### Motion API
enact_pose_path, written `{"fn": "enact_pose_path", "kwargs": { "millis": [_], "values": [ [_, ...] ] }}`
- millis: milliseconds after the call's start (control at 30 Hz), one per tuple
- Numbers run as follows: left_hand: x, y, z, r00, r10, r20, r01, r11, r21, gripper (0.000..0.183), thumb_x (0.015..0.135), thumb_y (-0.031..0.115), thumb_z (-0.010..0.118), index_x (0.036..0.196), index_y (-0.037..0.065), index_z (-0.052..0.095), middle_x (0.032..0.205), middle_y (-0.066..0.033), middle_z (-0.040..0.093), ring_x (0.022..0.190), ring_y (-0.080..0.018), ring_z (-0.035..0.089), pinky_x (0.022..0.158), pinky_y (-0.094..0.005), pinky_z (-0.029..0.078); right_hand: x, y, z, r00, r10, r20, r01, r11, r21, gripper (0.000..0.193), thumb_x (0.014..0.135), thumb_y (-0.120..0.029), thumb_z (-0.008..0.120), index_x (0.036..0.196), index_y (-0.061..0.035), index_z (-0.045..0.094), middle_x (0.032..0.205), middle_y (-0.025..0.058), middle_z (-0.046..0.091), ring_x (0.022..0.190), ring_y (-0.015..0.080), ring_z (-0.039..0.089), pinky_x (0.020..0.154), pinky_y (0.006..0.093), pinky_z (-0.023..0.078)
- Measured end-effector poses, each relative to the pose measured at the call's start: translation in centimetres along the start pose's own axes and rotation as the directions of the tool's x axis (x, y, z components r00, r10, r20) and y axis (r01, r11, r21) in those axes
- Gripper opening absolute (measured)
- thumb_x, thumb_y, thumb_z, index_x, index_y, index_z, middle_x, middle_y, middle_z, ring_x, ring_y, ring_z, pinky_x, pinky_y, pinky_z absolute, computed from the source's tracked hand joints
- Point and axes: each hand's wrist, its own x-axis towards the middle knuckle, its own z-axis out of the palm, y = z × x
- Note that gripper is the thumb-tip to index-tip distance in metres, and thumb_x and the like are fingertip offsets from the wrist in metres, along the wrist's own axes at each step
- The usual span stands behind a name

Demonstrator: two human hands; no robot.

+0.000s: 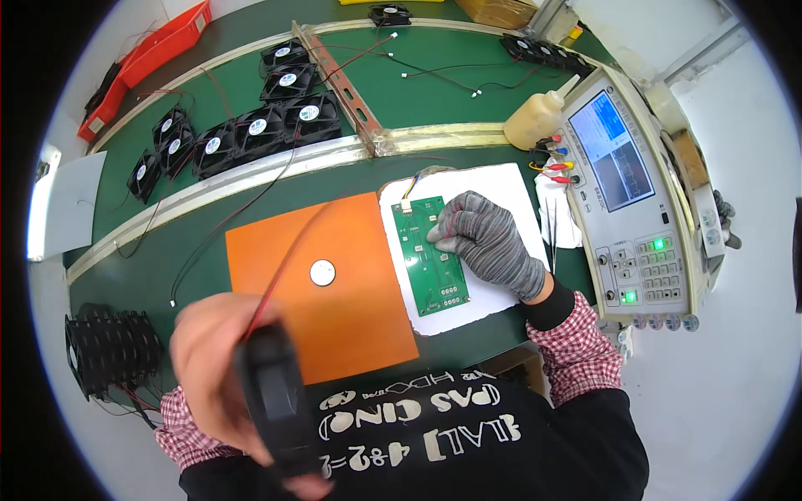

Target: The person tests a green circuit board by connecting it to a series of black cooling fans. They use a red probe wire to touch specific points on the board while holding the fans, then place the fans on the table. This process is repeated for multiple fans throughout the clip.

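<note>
A black cooling fan (274, 397) is held up close to my body, its edge towards me. My bare left hand (219, 363) is wrapped round it, smeared by motion. From the fan a red wire (288, 263) runs up over an orange mat (359, 309). My right hand (483, 238), in a grey striped glove, rests over a green circuit board (434, 267), fingertips pinched together near its upper right part. A thin reddish line shows at those fingers, but what they hold is hidden. The board lies on a white pad (501, 188).
A round white disc (322, 272) sits on the mat. Several fans (257, 128) stand at the back left, more (113, 351) at the left. A test instrument (626, 184) with a lit screen stands at the right, beside a bottle (535, 117) and tweezers (553, 234). A metal rail (347, 100) crosses the back.
</note>
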Motion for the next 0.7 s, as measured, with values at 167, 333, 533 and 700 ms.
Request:
{"fn": "enact_pose_path", "kwargs": {
  "millis": [167,333,533,700],
  "values": [
    [3.5,-3.1,2.9,0.694,0.714,-0.095,-0.391,0.484,0.783,0.058,0.083,0.030,0.069,0.128,0.001,0.046,0.110,-0.0223,0.062,0.094,-0.0359,0.064,0.079,-0.0453,0.055,-0.3,0.6,0.4,0.999,-0.033,-0.015,0.033,0.999,-0.037,0.015,0.073,-0.006,0.076,0.086,-0.0078,0.070,0.086,0.0069,0.063,0.085,0.0267,0.062,0.078,0.0368,0.051],
    [13.2,-6.6,3.9,0.826,0.524,-0.208,-0.325,0.744,0.584,0.055,0.075,0.023,0.075,0.123,0.001,0.057,0.125,-0.0210,0.058,0.115,-0.0404,0.056,0.097,-0.0445,0.048,-0.5,-0.1,-0.4,0.994,-0.054,-0.090,0.049,0.997,-0.051,0.012,0.079,-0.004,0.072,0.090,-0.0067,0.069,0.087,0.0080,0.065,0.085,0.0245,0.063,0.077,0.0344,0.052],
    [13.6,-20.8,3.4,0.992,-0.118,-0.046,0.087,0.373,0.924,0.016,0.070,0.019,0.077,0.072,0.006,0.068,0.086,-0.0090,0.062,0.092,-0.0270,0.059,0.076,-0.0397,0.045,-0.2,-0.6,-0.1,0.935,0.293,-0.200,-0.215,0.916,0.338,0.031,0.080,-0.010,0.078,0.107,-0.0015,0.067,0.089,0.0047,0.067,0.080,0.0100,0.062,0.073,0.0263,0.052],
    [12.2,-11.8,6.9,0.962,0.271,-0.043,-0.175,0.726,0.665,0.006,0.072,0.009,0.068,0.073,0.006,0.063,0.069,-0.0065,0.057,0.062,-0.0260,0.058,0.060,-0.0402,0.047,-0.2,-3.7,-1.2,0.909,0.414,0.059,-0.378,0.753,0.539,0.058,0.077,-0.020,0.083,0.126,-0.0018,0.057,0.094,0.0017,0.066,0.085,0.0100,0.060,0.079,0.0251,0.051]
  ]
}}
